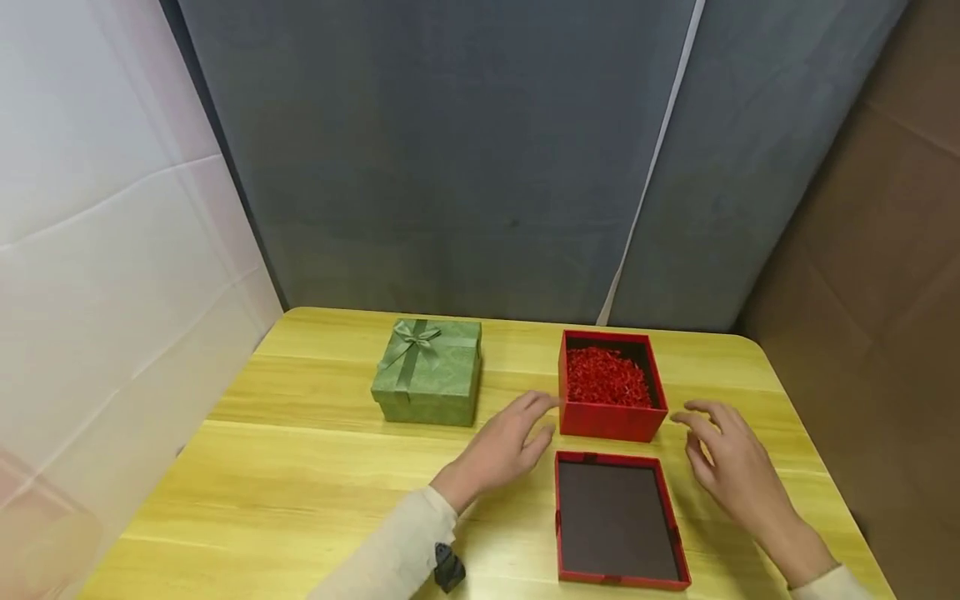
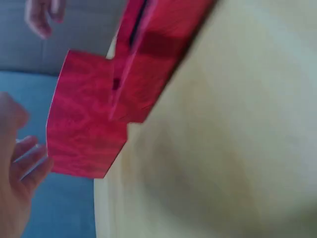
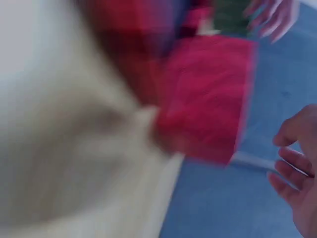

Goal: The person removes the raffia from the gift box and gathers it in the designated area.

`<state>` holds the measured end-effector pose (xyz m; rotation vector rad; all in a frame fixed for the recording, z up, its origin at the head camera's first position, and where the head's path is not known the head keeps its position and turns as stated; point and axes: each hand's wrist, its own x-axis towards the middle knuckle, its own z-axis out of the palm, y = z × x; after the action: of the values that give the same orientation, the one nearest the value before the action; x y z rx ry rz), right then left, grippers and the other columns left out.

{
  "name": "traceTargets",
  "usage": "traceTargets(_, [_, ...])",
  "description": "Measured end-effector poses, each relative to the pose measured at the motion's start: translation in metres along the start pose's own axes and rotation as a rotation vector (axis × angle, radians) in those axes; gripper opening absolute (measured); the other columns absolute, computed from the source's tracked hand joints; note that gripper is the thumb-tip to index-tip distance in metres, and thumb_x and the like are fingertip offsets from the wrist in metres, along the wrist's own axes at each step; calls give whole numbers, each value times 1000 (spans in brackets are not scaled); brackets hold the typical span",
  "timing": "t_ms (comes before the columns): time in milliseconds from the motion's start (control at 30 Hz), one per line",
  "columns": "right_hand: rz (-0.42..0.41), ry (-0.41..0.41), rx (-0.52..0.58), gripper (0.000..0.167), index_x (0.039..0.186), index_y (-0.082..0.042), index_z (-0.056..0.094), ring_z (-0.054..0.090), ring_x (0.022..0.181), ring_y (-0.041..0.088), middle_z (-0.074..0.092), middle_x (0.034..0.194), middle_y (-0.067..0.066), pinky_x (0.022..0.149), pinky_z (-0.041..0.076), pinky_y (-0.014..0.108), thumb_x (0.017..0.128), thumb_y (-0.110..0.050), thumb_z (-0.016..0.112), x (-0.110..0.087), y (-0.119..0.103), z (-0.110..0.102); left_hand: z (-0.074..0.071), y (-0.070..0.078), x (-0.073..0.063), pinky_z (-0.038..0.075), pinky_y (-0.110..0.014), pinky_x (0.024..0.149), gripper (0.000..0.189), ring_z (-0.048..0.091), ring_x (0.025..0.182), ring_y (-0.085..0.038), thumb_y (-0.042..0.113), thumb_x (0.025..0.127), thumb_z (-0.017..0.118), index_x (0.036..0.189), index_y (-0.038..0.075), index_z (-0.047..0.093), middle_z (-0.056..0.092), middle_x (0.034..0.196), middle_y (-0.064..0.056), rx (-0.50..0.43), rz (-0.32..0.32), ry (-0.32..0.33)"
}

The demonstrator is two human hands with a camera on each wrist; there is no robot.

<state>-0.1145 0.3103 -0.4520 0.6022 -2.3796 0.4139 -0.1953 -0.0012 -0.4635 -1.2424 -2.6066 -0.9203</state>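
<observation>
A red gift box [image 1: 615,423] stands without its lid at the back right of the table, filled with red shredded paper [image 1: 606,377]. In front of it lies the red lid [image 1: 618,521], dark inside facing up. My left hand [image 1: 504,446] is at the box's left side, its fingertips right at the wall and its fingers loosely bent. On the other side my right hand [image 1: 733,462] hovers with relaxed fingers, a small gap from the box's right corner. Neither hand holds anything. The right wrist view is blurred, with the box wall [image 3: 210,99] beside the right hand.
A closed green gift box [image 1: 431,379] with a ribbon bow sits to the left of the red box. The wooden table [image 1: 300,467] ends at a grey curtain [image 1: 450,167] behind. A small black object [image 1: 448,568] is at the left sleeve.
</observation>
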Motion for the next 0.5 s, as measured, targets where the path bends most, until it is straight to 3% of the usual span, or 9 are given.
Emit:
traceTargets(33, [19, 1, 32, 21, 108, -5, 72, 62, 102, 32, 66, 113, 13, 79, 53, 42, 90, 4, 65, 15, -1, 4, 1, -2, 10, 51, -35, 104, 38, 59, 126, -18, 20, 108, 55, 145, 14, 58, 59, 137, -2, -23, -52, 16])
traceTargets(100, [49, -46, 105, 34, 108, -5, 73, 63, 100, 28, 66, 112, 11, 78, 57, 39, 78, 12, 76, 41, -6, 18, 5, -7, 28, 52, -36, 102, 38, 62, 121, -19, 26, 109, 52, 146, 15, 59, 60, 135, -3, -51, -126, 45])
traceTargets(200, [151, -197, 201, 24, 110, -3, 73, 64, 100, 29, 65, 111, 12, 84, 59, 47, 86, 3, 74, 67, -9, 46, 17, -14, 47, 52, -35, 102, 40, 63, 119, -20, 30, 109, 52, 146, 16, 60, 60, 135, -5, -52, -228, 48])
traceTargets(300, [349, -383, 227, 26, 117, 1, 71, 63, 103, 35, 63, 115, 20, 91, 56, 55, 93, -7, 71, 81, -7, 68, 27, -18, 56, 51, -37, 105, 41, 63, 122, -23, 33, 109, 52, 147, 16, 60, 59, 140, -8, -53, -306, 13])
traceTargets(400, [534, -559, 215, 49, 134, 6, 61, 56, 114, 48, 58, 125, 31, 96, 50, 64, 93, -19, 72, 89, -3, 82, 32, -20, 59, 49, -40, 108, 45, 60, 128, -26, 38, 109, 53, 149, 19, 59, 56, 146, -9, -69, -339, -12])
traceTargets(500, [642, -727, 231, 77, 150, 7, 44, 41, 131, 60, 47, 142, 39, 104, 39, 73, 92, -32, 74, 95, 2, 91, 34, -22, 59, 46, -41, 111, 52, 56, 134, -28, 41, 106, 58, 154, 22, 53, 55, 150, -10, -101, -345, -29])
